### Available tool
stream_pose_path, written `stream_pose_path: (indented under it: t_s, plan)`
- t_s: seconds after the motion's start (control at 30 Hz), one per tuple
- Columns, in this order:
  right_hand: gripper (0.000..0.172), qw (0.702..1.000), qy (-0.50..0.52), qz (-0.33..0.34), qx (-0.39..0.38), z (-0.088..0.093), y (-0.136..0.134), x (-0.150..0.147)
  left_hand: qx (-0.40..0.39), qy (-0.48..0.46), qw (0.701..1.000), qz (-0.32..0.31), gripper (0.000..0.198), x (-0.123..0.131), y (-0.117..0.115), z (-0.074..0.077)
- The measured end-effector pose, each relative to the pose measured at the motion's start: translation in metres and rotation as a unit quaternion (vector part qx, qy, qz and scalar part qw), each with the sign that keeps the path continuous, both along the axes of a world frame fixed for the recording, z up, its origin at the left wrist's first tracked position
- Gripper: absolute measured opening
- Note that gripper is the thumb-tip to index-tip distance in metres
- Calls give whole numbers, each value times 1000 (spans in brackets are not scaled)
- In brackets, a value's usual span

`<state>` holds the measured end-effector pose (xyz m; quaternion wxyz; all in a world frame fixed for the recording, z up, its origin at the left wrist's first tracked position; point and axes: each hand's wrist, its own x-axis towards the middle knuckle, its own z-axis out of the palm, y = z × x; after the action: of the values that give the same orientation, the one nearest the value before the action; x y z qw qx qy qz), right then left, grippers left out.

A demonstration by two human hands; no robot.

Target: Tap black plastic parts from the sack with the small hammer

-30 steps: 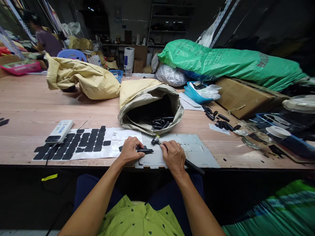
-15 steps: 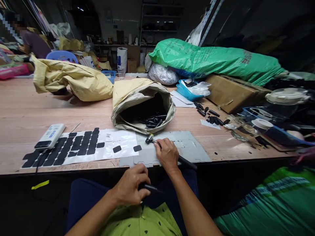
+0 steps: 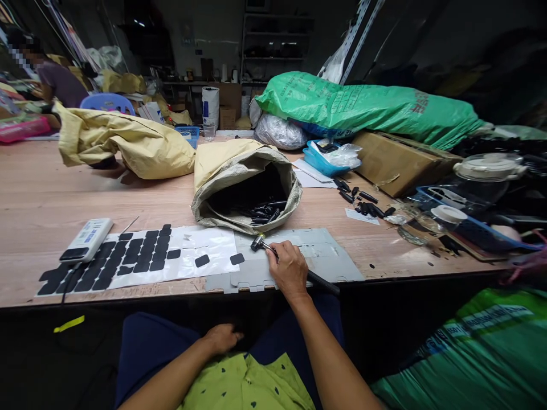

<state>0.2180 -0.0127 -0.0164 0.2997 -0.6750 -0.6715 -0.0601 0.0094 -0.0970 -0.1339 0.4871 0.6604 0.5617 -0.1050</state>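
White plastic encases a device [image 3: 86, 240] at the left of the desk [image 3: 34, 213], beside rows of black patches [image 3: 134, 253] on a sheet [image 3: 220, 239]; behind them slumps a yellow sack [image 3: 147, 145]. Over the lap [image 3: 156, 347] hangs the left hand [image 3: 223, 338]; whether its curled fingers hold anything cannot be told. An open sack [image 3: 220, 156] of black pieces [image 3: 269, 213] stands just behind the hammer [image 3: 257, 243], blocking the way across. The right hand [image 3: 288, 267] has its fingers wrapped round the hammer's handle, above a grey board [image 3: 333, 259]. Farther right lie loose black parts [image 3: 368, 209], a green bag [image 3: 363, 108] and a cardboard box [image 3: 397, 162].
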Motion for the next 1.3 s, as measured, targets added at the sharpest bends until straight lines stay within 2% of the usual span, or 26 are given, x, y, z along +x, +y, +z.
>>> stream_pose_path:
  t_s: [0.07,0.13,0.23,0.3,0.37,0.43,0.5,0.53,0.63,0.77,0.93,1.0,1.1,1.2,1.3]
  plan:
    - [13,1000,-3,-1,-1,0,0,0,14,-8,999,-28,36,5,-2,18]
    - [13,1000,-6,-2,-1,-1,0,0,42,-66,994,-75,37,10,2,50]
    - [13,1000,-8,-3,0,0,0,0,44,-211,964,-156,29,12,25,117]
    - [14,1000,-9,-3,0,0,-1,-1,47,-286,942,-172,28,10,55,162]
    - [14,1000,-9,-3,0,0,0,-1,124,-312,936,-107,27,6,96,195]
    - [13,1000,-6,-3,1,0,0,0,262,-266,928,13,29,2,141,210]
    - [12,1000,-1,-1,3,-1,0,0,411,-132,893,124,28,-1,185,209]
    - [12,1000,2,0,3,-1,1,0,448,-60,879,151,28,-2,203,205]
    - [12,1000,6,1,2,-2,1,1,431,81,888,142,29,-4,237,188]
    - [12,1000,8,0,1,-1,1,1,391,114,906,116,33,-4,243,173]
    - [13,1000,11,0,1,0,1,0,378,136,910,107,27,-2,243,172]
    - [13,1000,9,-1,0,0,1,0,402,123,903,88,22,-1,240,174]
    - [13,1000,7,-1,-3,0,1,1,491,51,868,62,19,-3,221,177]
    - [13,1000,8,-2,-6,1,1,0,536,-51,841,58,17,-7,182,179]
    - [13,1000,9,-5,-8,2,1,0,501,-119,857,26,15,-11,137,172]
